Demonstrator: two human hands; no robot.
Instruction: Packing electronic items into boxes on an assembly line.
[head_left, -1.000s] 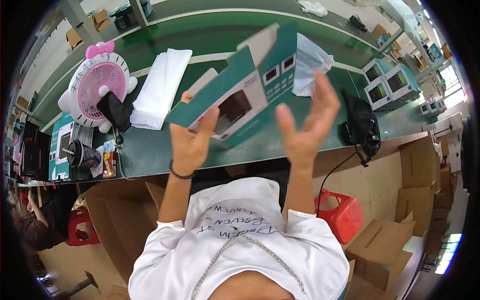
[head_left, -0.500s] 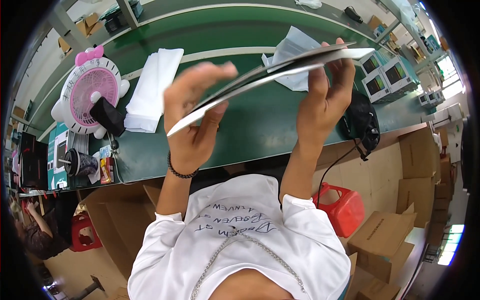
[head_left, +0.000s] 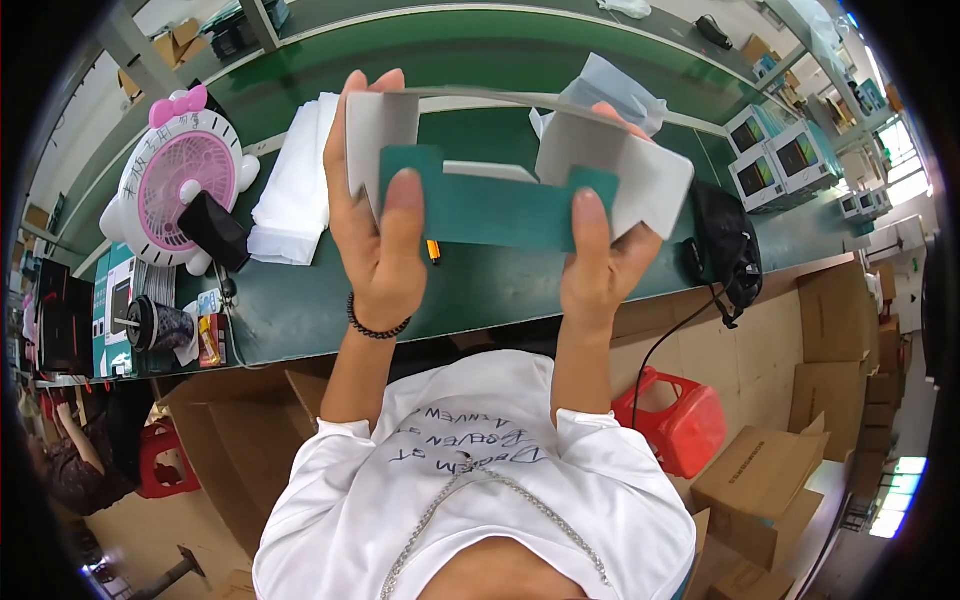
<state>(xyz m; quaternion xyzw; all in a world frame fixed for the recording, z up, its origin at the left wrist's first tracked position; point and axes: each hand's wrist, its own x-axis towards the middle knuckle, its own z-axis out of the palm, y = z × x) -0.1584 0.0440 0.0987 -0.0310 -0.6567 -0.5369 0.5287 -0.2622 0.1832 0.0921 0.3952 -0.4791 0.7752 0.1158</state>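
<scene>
Between my two hands, above the green worktable [head_left: 470, 290], I hold a cardboard box [head_left: 500, 210], green outside and whitish-grey inside. Its end flaps stand out toward me and it is spread open in the middle. My left hand [head_left: 385, 240] grips the left side, thumb on the green panel and fingers behind the flap. My right hand [head_left: 600, 240] grips the right side the same way, its thumb pressing the green panel. The box partly hides the fingers of both hands. A small yellow-orange and black object [head_left: 433, 252] lies on the table beside my left hand.
White sheets [head_left: 290, 185] and a pink-white fan [head_left: 185, 185] lie left, with a lidded cup [head_left: 160, 325] nearer. Printed boxes [head_left: 785, 160] and a black bag [head_left: 728, 245] are at right. A translucent bag [head_left: 610, 95] lies behind. A red stool [head_left: 680, 420] and cartons [head_left: 760, 470] stand below.
The flat folded cardboard has been opened out into a box shape. My right hand has moved down and left; my left thumb now presses on the panel.
</scene>
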